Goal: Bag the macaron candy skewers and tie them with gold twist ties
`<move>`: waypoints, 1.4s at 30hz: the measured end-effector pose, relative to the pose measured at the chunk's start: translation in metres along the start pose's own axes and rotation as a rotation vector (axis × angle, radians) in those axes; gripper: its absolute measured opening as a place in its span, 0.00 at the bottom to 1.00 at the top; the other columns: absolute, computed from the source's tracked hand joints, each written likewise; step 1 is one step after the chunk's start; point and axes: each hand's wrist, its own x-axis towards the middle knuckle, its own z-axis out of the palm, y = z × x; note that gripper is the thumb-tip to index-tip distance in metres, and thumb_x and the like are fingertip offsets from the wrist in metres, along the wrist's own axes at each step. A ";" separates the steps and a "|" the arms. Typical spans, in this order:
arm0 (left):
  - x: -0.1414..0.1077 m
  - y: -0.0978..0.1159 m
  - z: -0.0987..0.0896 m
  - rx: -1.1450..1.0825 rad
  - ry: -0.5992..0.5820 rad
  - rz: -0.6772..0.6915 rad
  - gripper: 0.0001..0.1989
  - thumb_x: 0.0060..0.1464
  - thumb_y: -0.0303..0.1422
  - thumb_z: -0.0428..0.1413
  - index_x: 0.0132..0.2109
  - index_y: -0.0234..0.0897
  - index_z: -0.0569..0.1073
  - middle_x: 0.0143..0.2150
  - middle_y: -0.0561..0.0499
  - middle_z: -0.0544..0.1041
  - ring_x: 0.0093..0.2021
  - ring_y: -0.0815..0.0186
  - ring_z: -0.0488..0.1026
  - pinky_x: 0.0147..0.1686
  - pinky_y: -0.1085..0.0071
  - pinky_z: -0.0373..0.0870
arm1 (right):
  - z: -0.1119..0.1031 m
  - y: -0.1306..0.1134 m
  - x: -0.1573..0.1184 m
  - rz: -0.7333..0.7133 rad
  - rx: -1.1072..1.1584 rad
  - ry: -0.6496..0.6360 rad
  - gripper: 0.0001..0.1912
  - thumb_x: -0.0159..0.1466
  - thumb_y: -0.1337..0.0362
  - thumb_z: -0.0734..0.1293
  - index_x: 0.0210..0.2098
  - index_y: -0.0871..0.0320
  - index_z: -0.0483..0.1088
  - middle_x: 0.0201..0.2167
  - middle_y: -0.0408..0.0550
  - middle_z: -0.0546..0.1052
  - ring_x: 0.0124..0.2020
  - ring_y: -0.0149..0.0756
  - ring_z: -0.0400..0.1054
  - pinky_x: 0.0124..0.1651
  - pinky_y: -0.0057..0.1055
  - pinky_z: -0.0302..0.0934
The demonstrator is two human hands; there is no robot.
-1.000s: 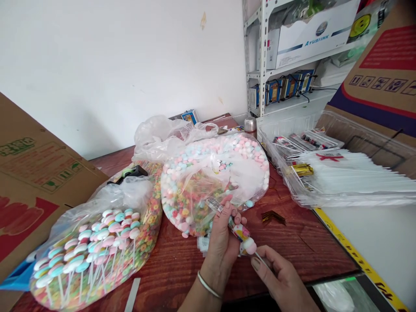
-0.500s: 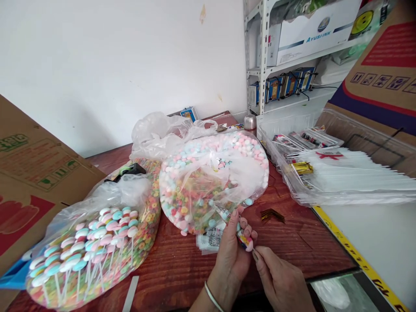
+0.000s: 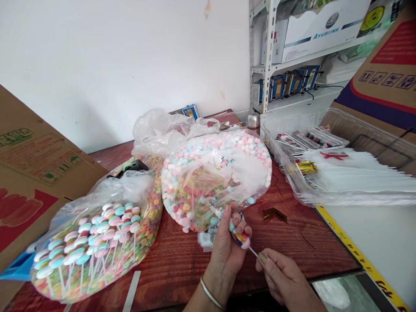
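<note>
- Okay so the left hand (image 3: pixel 225 251) is doing most of the holding here: its fingers (image 3: pixel 238 228) are curled closed around one pink-and-white round lollipop (image 3: pixel 243 239), and that's hovering over the counter, right by the bags
- A clear printed wrapper with a barcode label (image 3: pixel 215 209) is poking out of that same grip, pointing up-left and resting against the bag
- The right hand (image 3: pixel 284 277) is coming in from the lower right, its fingers (image 3: pixel 262 258) pinching together on one thin white lollipop stick (image 3: pixel 254 253)
- Two big clear plastic bags are sitting on the reddish-brown wooden counter (image 3: pixel 292 247): one round bag of pastel candy (image 3: pixel 214 182) just beyond the hands, and one bag of stick lollipops (image 3: pixel 97 242) to the left
- A clear plastic tray (image 3: pixel 325 173) is sitting on the right, holding a big pile of white sticks (image 3: pixel 354 177) and a bundle of gold twist ties (image 3: pixel 306 167)
- A few loose gold twist ties (image 3: pixel 274 214) are lying on the counter between the round bag and the tray
- Two cardboard boxes (image 3: pixel 39 164) are leaning in on either side, and a white metal shelf (image 3: pixel 267 56) is standing behind the tray
</note>
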 end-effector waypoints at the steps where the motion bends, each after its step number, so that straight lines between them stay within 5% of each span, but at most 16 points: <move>1: -0.001 -0.003 0.000 0.000 -0.019 -0.005 0.10 0.61 0.35 0.56 0.45 0.32 0.72 0.23 0.62 0.60 0.19 0.80 0.56 0.24 0.79 0.65 | 0.002 0.001 0.003 0.087 0.147 -0.030 0.28 0.60 0.36 0.61 0.28 0.56 0.64 0.13 0.29 0.53 0.12 0.21 0.41 0.14 0.21 0.40; 5: -0.006 -0.014 -0.001 0.071 -0.028 -0.006 0.11 0.60 0.35 0.56 0.45 0.32 0.73 0.23 0.62 0.60 0.18 0.80 0.56 0.25 0.78 0.65 | 0.010 0.002 0.010 0.162 0.368 0.008 0.29 0.54 0.35 0.67 0.27 0.56 0.63 0.12 0.27 0.53 0.10 0.18 0.37 0.12 0.20 0.38; 11: 0.000 -0.006 -0.001 0.129 0.076 0.093 0.15 0.55 0.37 0.61 0.47 0.34 0.74 0.30 0.56 0.70 0.28 0.73 0.70 0.38 0.69 0.73 | 0.005 -0.001 0.007 0.061 0.153 0.049 0.27 0.61 0.37 0.62 0.30 0.57 0.65 0.15 0.29 0.53 0.14 0.20 0.39 0.15 0.20 0.36; 13: 0.003 -0.004 -0.001 0.117 0.113 0.146 0.15 0.53 0.35 0.62 0.47 0.36 0.73 0.28 0.58 0.68 0.25 0.75 0.68 0.34 0.72 0.72 | 0.004 0.000 0.005 0.031 0.087 0.037 0.27 0.62 0.37 0.61 0.31 0.57 0.66 0.15 0.30 0.52 0.15 0.21 0.40 0.16 0.20 0.36; 16: 0.002 -0.015 -0.003 0.196 0.110 0.150 0.14 0.52 0.34 0.63 0.46 0.36 0.74 0.22 0.61 0.63 0.19 0.77 0.59 0.26 0.77 0.67 | 0.007 0.001 0.009 -0.055 0.064 0.079 0.25 0.63 0.40 0.62 0.30 0.57 0.66 0.16 0.32 0.56 0.17 0.23 0.46 0.17 0.20 0.42; 19: -0.005 -0.032 -0.005 0.292 0.072 0.115 0.13 0.52 0.35 0.63 0.45 0.36 0.74 0.24 0.58 0.68 0.23 0.74 0.66 0.31 0.75 0.68 | 0.010 0.000 0.018 -0.114 0.111 0.181 0.24 0.62 0.42 0.64 0.36 0.57 0.72 0.19 0.37 0.65 0.19 0.27 0.57 0.21 0.23 0.54; 24: -0.015 -0.046 -0.007 0.374 0.049 0.045 0.13 0.55 0.38 0.60 0.43 0.34 0.77 0.34 0.47 0.77 0.38 0.65 0.73 0.44 0.70 0.67 | 0.005 0.001 0.027 -0.157 0.133 0.278 0.26 0.60 0.43 0.66 0.46 0.56 0.75 0.32 0.48 0.78 0.33 0.40 0.73 0.37 0.34 0.69; 28: -0.018 -0.056 -0.010 0.456 0.130 0.073 0.12 0.56 0.39 0.58 0.40 0.33 0.78 0.40 0.44 0.79 0.43 0.63 0.73 0.49 0.69 0.64 | 0.003 0.002 0.029 -0.152 0.126 0.301 0.25 0.64 0.45 0.64 0.48 0.58 0.73 0.44 0.53 0.78 0.45 0.43 0.72 0.50 0.38 0.67; 32: -0.014 -0.056 -0.022 0.578 0.101 0.120 0.13 0.55 0.37 0.59 0.45 0.36 0.75 0.45 0.45 0.77 0.48 0.62 0.71 0.51 0.67 0.64 | -0.001 0.003 0.031 -0.159 0.117 0.326 0.24 0.64 0.44 0.63 0.43 0.58 0.74 0.35 0.48 0.79 0.36 0.40 0.73 0.40 0.32 0.68; 37: -0.001 -0.037 -0.036 0.974 0.102 0.435 0.11 0.49 0.33 0.64 0.36 0.39 0.68 0.32 0.55 0.72 0.34 0.67 0.69 0.37 0.71 0.66 | -0.002 0.001 0.025 -0.205 -0.045 0.315 0.22 0.66 0.44 0.60 0.39 0.56 0.72 0.29 0.43 0.74 0.30 0.35 0.67 0.33 0.27 0.63; 42: -0.003 -0.024 -0.036 1.086 0.003 0.352 0.08 0.57 0.37 0.56 0.34 0.37 0.69 0.29 0.54 0.72 0.31 0.67 0.67 0.35 0.70 0.64 | 0.003 0.004 0.017 -0.182 -0.111 0.298 0.19 0.68 0.47 0.58 0.42 0.56 0.69 0.23 0.37 0.64 0.23 0.30 0.56 0.25 0.25 0.53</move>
